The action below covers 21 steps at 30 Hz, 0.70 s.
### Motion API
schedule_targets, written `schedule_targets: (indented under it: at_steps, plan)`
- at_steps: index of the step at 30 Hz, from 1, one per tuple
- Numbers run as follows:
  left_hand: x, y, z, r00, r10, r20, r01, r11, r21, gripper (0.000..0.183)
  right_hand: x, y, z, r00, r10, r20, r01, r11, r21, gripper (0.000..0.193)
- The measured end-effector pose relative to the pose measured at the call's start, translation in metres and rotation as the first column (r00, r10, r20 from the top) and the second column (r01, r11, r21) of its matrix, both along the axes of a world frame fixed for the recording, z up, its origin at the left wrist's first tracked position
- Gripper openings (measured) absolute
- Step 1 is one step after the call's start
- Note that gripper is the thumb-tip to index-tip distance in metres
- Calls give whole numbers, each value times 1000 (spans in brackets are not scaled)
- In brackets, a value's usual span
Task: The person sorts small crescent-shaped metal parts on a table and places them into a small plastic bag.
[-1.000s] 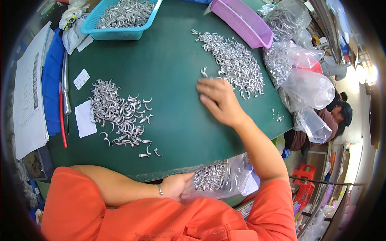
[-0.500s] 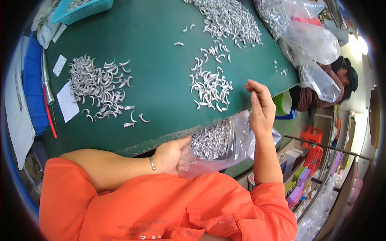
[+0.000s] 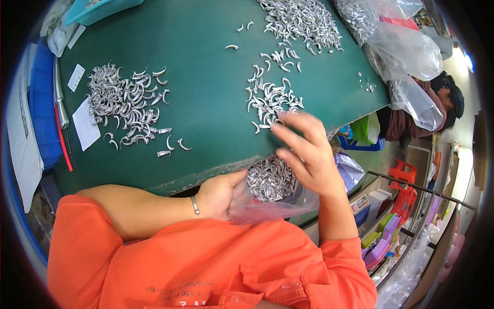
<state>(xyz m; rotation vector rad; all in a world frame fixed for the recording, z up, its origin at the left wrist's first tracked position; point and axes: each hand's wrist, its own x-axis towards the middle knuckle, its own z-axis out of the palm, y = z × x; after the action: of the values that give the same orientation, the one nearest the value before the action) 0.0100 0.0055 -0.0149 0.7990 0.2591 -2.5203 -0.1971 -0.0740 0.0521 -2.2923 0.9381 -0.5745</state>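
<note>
My left hand grips the rim of a clear plastic bag just below the table's front edge. Inside the bag lie many small curved silver metal pieces, hook-like in shape. With fingers apart, my right hand hovers over the table edge, its fingertips at the near right side of a small pile of the same metal pieces. No piece can be seen held in it. To the left spreads another pile of curved metal pieces, and a bigger heap lies at the back.
Green table in front of me. A turquoise basket stands far left, a blue tray at the left edge. Filled clear bags line the right side. Beyond them is another person; red stools stand lower right.
My right hand has moved left from beside the table edge to the small pile, and its fingers have spread. The left hand keeps its hold on the bag.
</note>
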Motion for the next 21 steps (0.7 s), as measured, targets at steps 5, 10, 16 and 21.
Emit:
schedule_targets:
  at_steps: [5, 10, 16, 21]
  plan:
    - [-7, -18, 32, 972, -97, 213, 59, 982, 177, 32, -5, 0, -11, 978, 207, -39, -205, 977, 54, 41]
    - [-6, -16, 32, 973, -85, 215, 50, 985, 163, 46, -38, 0, -14, 909, 359, 213, -409, 867, 284, 39]
    - [-6, -12, 20, 979, -102, 175, 103, 995, 3, 49, -15, -29, -19, 954, -234, -186, 186, 951, -246, 45]
    - [-9, -10, 16, 976, -77, 202, 68, 996, 52, 50, -34, -3, -8, 956, 286, 65, -293, 943, 156, 40]
